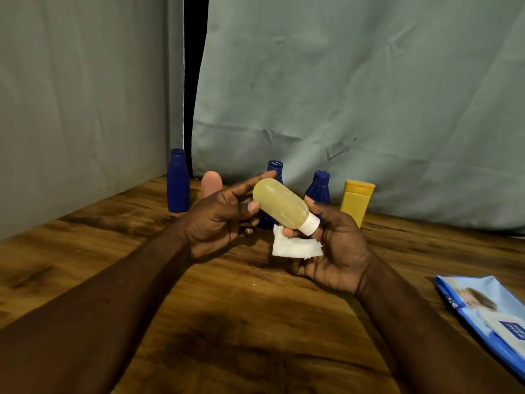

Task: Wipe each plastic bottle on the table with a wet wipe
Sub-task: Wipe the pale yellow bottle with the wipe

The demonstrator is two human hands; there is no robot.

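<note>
1. Pale yellow bottle [281, 204]: translucent, with a white cap [309, 225]. It is held above the middle of the table [119, 223], tilted with its base toward 10 o'clock and its cap toward 4 o'clock, probably so the whole side can be reached by the wipe.
2. Left hand [221, 223]: thumb on the bottle's near side and forefinger stretched behind the base, so it steadies the upper end. The other fingers are loosely bent.
3. Right hand [338, 248]: palm up, fingers curled under the cap end, holding the wet wipe [295, 247] crumpled against the bottle's lower side, apparently the rubbing hand.
4. Awaiting or finished stock, standing in a row at 12 o'clock: tall blue bottle [178, 183], pink bottle [211, 183], a second blue bottle [275, 167] largely hidden by the hands, ribbed blue bottle [318, 186] and yellow bottle [356, 200]. Which of these are already wiped cannot be told.
5. Wipe pack [488, 317]: lying flat at 4 o'clock, near the right forearm, handy for a fresh sheet.
</note>
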